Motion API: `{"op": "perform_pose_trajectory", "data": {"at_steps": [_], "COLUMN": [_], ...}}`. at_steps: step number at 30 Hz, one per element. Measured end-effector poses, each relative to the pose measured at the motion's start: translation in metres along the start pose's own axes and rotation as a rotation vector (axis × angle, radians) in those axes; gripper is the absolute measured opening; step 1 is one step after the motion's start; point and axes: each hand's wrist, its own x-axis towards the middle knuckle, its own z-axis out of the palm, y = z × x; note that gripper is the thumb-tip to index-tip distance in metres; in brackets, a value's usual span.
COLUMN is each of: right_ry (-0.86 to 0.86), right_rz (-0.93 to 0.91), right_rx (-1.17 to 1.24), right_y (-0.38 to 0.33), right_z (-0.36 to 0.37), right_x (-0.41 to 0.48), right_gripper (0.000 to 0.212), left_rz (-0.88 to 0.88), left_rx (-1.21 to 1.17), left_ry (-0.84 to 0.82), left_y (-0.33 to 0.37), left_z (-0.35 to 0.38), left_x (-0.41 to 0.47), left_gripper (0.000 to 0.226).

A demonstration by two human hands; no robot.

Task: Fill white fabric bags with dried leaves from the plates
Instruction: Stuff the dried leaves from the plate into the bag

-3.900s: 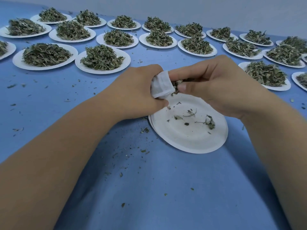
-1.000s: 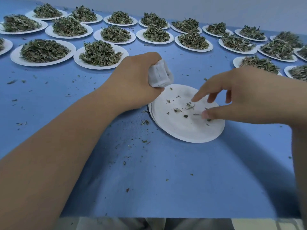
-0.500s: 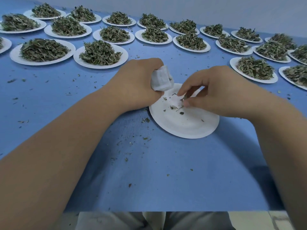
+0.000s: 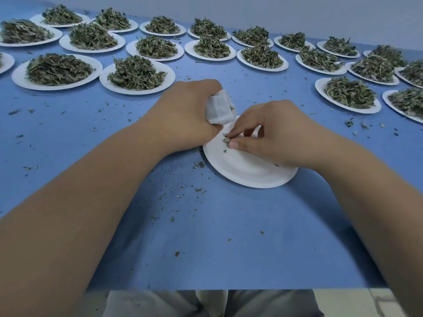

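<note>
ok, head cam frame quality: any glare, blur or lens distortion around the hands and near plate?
Head view: light soft and even, no glare on the near plate; the forearms cast faint shadows on the blue table; wide-angle stretch swells them and flattens the outer plates; left hand, white bag, right hand and its pinched leaf bits fairly sharp, no motion smear.
</note>
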Motion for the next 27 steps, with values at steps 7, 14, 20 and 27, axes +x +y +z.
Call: {"op": "perform_pose_trajectory", "data": {"at_steps": [7,14,20,27], "right_ry": [0.067,-0.141,-0.136,-0.064], "right_rz": [-0.022,-0.073,-0.111,-0.186], "right_rx": [-0.12,-0.07,-0.03,-0.058], "right_y": [-0.006,-0.003,0.002,0.004], "right_z": [0.004,-0.008,-0.009,-0.005], "right_x": [0.004,0.006,0.01,0.006], "right_gripper": [0.033,0.034,0.018,0.014], "left_rz": [-0.029,-0.055,-0.053,-0.045], "left_rx": [-0.017,-0.015,-0.006,-0.011], "left_ry": [0.024,0.04,0.026,0.005], "left_y": [-0.001,-0.003,-0.001,0.0], "left_z": [-0.003,-0.005,-0.005,-0.007], "left_x": [0.001,0.002,0.002,0.0], "left_gripper": [0.027,0.027,0.026,0.028]}}
